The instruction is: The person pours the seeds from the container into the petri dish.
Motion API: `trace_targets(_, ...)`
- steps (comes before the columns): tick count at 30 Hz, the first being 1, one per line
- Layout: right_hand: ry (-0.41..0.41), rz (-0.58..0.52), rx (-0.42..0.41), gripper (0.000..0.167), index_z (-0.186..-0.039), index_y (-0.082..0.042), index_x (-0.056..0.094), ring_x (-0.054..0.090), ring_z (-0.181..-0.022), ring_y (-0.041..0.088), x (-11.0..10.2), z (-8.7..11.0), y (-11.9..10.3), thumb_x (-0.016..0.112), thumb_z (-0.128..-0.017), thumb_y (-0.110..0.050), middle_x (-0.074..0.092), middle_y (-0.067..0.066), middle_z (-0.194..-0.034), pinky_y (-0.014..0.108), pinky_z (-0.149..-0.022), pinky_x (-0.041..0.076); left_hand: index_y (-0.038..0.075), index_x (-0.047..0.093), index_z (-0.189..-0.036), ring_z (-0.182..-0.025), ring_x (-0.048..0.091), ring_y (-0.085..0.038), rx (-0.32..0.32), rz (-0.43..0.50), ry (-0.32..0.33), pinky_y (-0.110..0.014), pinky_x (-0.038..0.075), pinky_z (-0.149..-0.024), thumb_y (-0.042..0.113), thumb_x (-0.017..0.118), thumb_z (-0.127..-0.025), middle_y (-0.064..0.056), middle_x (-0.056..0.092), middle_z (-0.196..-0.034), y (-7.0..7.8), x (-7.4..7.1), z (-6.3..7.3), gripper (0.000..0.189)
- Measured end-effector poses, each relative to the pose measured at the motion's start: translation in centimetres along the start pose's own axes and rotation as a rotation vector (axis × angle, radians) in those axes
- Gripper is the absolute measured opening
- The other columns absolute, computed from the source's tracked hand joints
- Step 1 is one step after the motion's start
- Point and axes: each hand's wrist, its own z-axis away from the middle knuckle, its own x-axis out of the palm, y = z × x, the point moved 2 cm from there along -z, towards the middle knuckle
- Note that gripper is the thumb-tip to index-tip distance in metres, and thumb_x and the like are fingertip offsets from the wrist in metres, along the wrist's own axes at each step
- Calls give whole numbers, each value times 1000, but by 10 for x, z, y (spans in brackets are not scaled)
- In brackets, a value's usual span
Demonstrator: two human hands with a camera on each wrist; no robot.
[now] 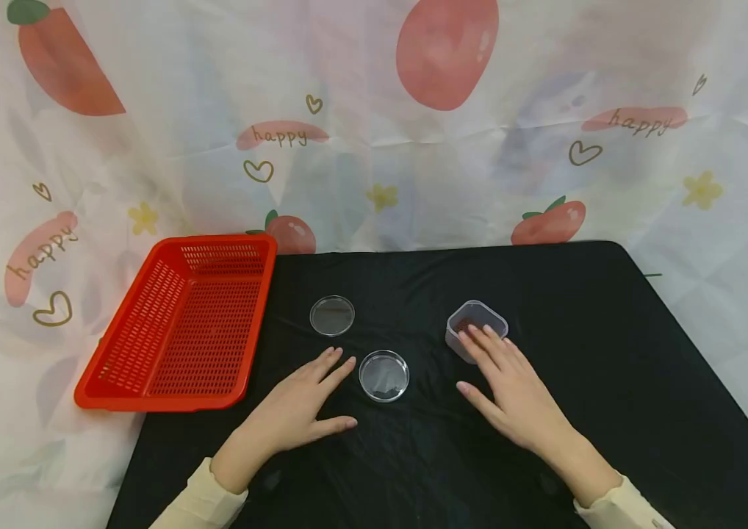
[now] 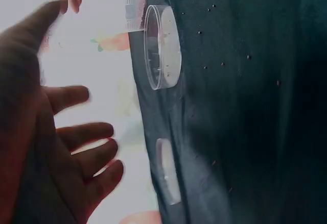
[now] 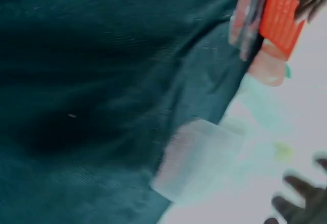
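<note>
My left hand (image 1: 301, 408) is spread with its fingers straight, just left of a clear round petri dish (image 1: 383, 376). A second, flat clear dish piece (image 1: 332, 316) lies farther back, beyond its fingertips. In the left wrist view, the left hand (image 2: 76, 147) holds nothing. My right hand (image 1: 513, 389) reaches over the near side of a translucent square plastic tub (image 1: 455, 342). Small reddish-brown contents (image 1: 466, 323) show inside the tub, partly hidden by the fingers. In the right wrist view, the right hand (image 3: 306, 203) appears apart from the tub (image 3: 191, 157).
A red perforated plastic basket (image 1: 215, 294) stands at the left of the black-covered table (image 1: 579, 316). Several tiny dark specks (image 2: 223, 64) dot the cloth in the left wrist view. Behind the table hangs a printed fruit-pattern sheet (image 1: 361, 147).
</note>
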Motion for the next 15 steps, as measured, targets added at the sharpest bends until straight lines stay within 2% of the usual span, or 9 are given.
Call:
trace_targets(3, 69, -57, 157, 84, -161, -8, 33, 34, -150, 42, 4, -6, 16, 76, -93, -34, 41, 19, -161, 53, -124, 22, 14, 42, -159, -141, 52, -29, -57, 41, 8, -47, 47, -110, 57, 71, -93, -13, 48, -158, -2, 8, -9, 84)
trace_targets(6, 76, -143, 315, 97, -164, -8, 25, 36, -146, 48, 9, -11, 31, 81, -88, -34, 37, 24, -160, 66, -111, 35, 10, 46, -155, -130, 59, -28, -105, 124, 19, -45, 50, -106, 47, 80, -88, -11, 57, -147, -3, 19, -23, 84)
trace_targets(8, 36, -195, 411, 107, -166, -10, 17, 36, -145, 50, 12, -14, 40, 82, -87, -41, 32, 27, -162, 70, -104, 38, 7, 46, -154, -126, 60, -26, -138, 179, 21, -43, 50, -105, 43, 85, -85, -11, 59, -142, -3, 27, -33, 88)
trace_targets(11, -41, -266, 521, 118, -167, -12, 7, 36, -145, 50, 18, -18, 50, 82, -85, -52, 28, 29, -162, 70, -103, 39, 5, 42, -156, -122, 61, -26, -200, 231, 8, -43, 52, -103, 43, 90, -79, -12, 58, -140, -1, 37, -48, 98)
trace_targets(15, -100, -340, 570, 121, -166, -5, 9, 36, -145, 50, 27, -25, 57, 83, -83, -52, 30, 32, -160, 68, -108, 36, 2, 42, -154, -112, 63, -28, -277, 221, 0, -44, 55, -97, 44, 94, -71, -16, 58, -133, 6, 46, -61, 106)
